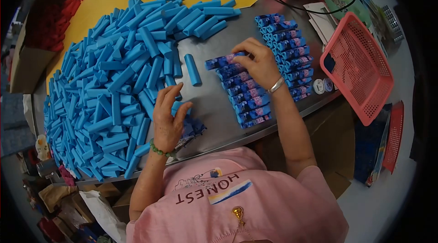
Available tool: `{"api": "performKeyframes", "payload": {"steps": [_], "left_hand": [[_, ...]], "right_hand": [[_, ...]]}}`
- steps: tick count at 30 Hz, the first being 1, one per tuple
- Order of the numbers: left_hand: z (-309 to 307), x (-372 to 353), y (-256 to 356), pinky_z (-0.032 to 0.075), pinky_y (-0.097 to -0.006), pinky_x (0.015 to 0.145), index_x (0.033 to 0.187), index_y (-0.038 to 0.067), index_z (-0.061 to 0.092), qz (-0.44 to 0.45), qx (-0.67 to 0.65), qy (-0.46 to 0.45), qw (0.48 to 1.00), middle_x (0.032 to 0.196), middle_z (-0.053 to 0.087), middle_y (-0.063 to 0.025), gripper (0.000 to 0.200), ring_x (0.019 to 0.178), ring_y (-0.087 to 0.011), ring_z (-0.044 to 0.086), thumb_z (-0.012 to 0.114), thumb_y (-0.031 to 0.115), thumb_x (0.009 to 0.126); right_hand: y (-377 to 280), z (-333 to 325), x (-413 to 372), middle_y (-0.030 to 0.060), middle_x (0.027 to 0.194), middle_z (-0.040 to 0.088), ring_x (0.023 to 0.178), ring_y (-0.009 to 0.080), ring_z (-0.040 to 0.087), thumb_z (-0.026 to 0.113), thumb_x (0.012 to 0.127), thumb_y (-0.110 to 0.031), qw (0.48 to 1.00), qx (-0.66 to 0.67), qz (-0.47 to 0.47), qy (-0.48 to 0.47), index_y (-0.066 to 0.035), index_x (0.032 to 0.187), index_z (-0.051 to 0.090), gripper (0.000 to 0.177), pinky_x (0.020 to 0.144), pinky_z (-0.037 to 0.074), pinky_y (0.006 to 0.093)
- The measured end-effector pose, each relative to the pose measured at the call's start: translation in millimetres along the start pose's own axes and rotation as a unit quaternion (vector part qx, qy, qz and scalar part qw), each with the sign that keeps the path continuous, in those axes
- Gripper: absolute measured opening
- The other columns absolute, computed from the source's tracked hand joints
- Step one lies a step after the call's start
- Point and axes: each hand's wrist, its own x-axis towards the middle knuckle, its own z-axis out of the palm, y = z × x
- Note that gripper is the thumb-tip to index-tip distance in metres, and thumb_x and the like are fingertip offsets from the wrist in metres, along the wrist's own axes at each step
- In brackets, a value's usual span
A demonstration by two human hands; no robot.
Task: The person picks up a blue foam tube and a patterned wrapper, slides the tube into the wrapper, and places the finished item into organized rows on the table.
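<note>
**Wrapped tube set at the head of a row**

A wrapped tube [219,61] is pinched at its right end by the curled fingertips of the right hand [261,65], near the middle of the table [214,106]. Its long axis is laid roughly along the table's near edge, and its free end is pointed left toward the pile of blue tubes [114,87]. It is placed at the far end of a row of wrapped tubes [248,99], all laid the same way, side by side. A second row [287,51] is seen just to the right.

The left hand [168,117] is held with fingers spread, resting on a plain blue tube [177,105] at the pile's edge. A stack of wrappers [194,128] is found just beside it, by the near edge. A pink basket [360,67] is propped at the right edge.
</note>
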Motion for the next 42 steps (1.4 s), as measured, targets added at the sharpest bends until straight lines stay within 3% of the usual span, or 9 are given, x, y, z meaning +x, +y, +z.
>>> {"api": "performKeyframes", "payload": {"steps": [7,16,22,23,25,28,34,39,42], "left_hand": [[5.8,16.9,-15.5,0.045,-0.0376,0.085,0.115,0.005,0.06,0.07,0.155,-0.05,0.984,0.11,0.056,-0.0136,0.043,0.103,-0.0303,0.055,0.063,-0.006,0.073],[37.8,64.9,-40.0,0.039,-0.0416,0.092,0.101,0.01,0.063,0.254,0.421,-0.128,0.861,0.123,0.05,-0.0158,0.024,0.116,-0.03,0.047,0.055,0.009,0.078],[14.0,45.9,-19.2,0.043,-0.0375,0.088,0.103,0.007,0.059,0.183,0.222,-0.095,0.953,0.117,0.053,-0.0116,0.032,0.107,-0.0269,0.053,0.064,-0.001,0.072],[9.3,35.1,-14.4,0.044,-0.035,0.086,0.106,0.006,0.058,0.065,0.023,-0.058,0.996,0.114,0.054,-0.01,0.033,0.103,-0.0234,0.055,0.064,-0.004,0.074],[-3.2,17.6,1.2,0.046,-0.0297,0.085,0.114,0.002,0.054,-0.112,-0.336,-0.019,0.935,0.111,0.057,-0.0081,0.031,0.098,-0.0155,0.056,0.062,-0.001,0.085],[-11.5,-1.9,6.3,0.046,-0.0302,0.089,0.114,0.0,0.053,-0.126,-0.42,-0.001,0.898,0.113,0.058,-0.0099,0.029,0.104,-0.016,0.056,0.062,0.0,0.086],[-15.8,-26.7,5.4,0.045,-0.0283,0.087,0.117,-0.001,0.055,-0.126,-0.425,0.005,0.896,0.111,0.059,-0.0084,0.032,0.102,-0.0152,0.055,0.06,-0.003,0.086],[-19.6,-36.4,1.4,0.045,-0.0262,0.083,0.115,-0.001,0.059,-0.125,-0.364,0.031,0.923,0.105,0.059,-0.0058,0.031,0.096,-0.0134,0.055,0.062,-0.003,0.084],[-20.1,-41.3,2.5,0.046,-0.026,0.081,0.117,0.0,0.059,-0.052,-0.188,-0.032,0.98,0.104,0.06,-0.0074,0.034,0.094,-0.0141,0.056,0.065,-0.001,0.083]], "right_hand": [[42.7,-1.3,0.4,0.0056,0.092,0.063,0.081,0.0157,0.06,0.065,0.08,-0.007,0.996,-0.009,0.063,-0.069,-0.003,0.094,0.069,0.015,0.071,0.049,0.0262],[41.5,2.2,-7.2,0.0128,0.1,0.063,0.094,0.0295,0.06,0.061,0.082,-0.008,0.995,-0.093,-0.027,0.003,0.0,0.099,0.067,0.019,0.085,0.048,0.0361],[-20.2,-2.9,-28.9,0.01,0.093,0.063,0.08,0.0198,0.062,0.062,0.081,-0.003,0.995,-0.034,-0.023,0.089,0.0,0.097,0.067,0.016,0.069,0.05,0.0284],[-29.0,1.7,-35.3,0.0076,0.09,0.063,0.075,0.0146,0.061,0.063,0.081,0.0,0.996,0.014,-0.028,0.081,0.0,0.096,0.067,0.015,0.063,0.049,0.0245],[-41.5,18.1,-48.0,0.0065,0.088,0.063,0.076,0.0134,0.061,0.063,0.08,0.0,0.993,0.115,0.03,0.02,0.0,0.096,0.067,0.016,0.064,0.049,0.0246],[-53.0,48.7,-62.8,0.0051,0.089,0.064,0.077,0.0111,0.063,0.063,0.081,0.0,0.971,0.212,0.091,-0.057,0.0,0.097,0.066,0.016,0.063,0.049,0.0214],[-63.3,81.0,-75.9,0.0049,0.087,0.063,0.075,0.0103,0.063,0.062,0.083,0.0,0.942,0.289,0.104,-0.137,0.001,0.102,0.064,0.019,0.063,0.049,0.0203],[-86.5,60.6,-65.5,0.0065,0.091,0.061,0.074,0.0105,0.059,0.068,0.078,-0.001,0.964,0.259,0.018,-0.054,-0.001,0.102,0.065,0.024,0.061,0.048,0.0218],[-98.7,55.1,-64.4,0.0072,0.098,0.06,0.074,0.0102,0.058,0.07,0.077,-0.001,0.974,0.195,-0.027,-0.112,-0.002,0.104,0.064,0.028,0.061,0.048,0.0229]]}}
